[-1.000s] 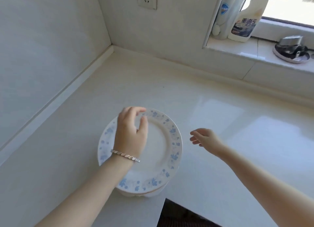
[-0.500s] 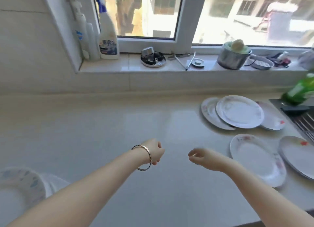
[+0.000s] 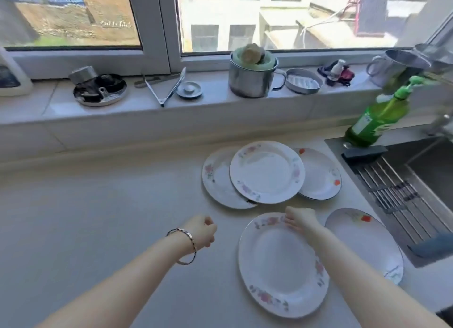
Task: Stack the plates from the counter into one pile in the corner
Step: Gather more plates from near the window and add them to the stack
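Several white flower-rimmed plates lie on the counter. At the back, one plate [image 3: 267,172] rests on top of a left plate [image 3: 214,180] and a right plate [image 3: 321,175]. A large pink-flowered plate [image 3: 279,266] lies nearest me. My right hand [image 3: 300,219] has its fingers curled over that plate's far rim. A red-flowered plate [image 3: 362,237] sits to its right, partly hidden by my right forearm. My left hand [image 3: 202,230], with a bracelet at the wrist, hovers loosely closed over bare counter to the left of the near plate and holds nothing. The corner pile is out of view.
A steel sink with a wire rack [image 3: 397,187] lies to the right, with a green soap bottle [image 3: 377,121] at its back corner. The window sill holds a steel pot [image 3: 252,80], tongs [image 3: 169,87], a small dish [image 3: 304,81] and a round tray [image 3: 100,89].
My view swung from the blue-flowered pile in the corner rightward to the scattered plates. My left hand came off the pile, and my right hand reached the near plate's rim.
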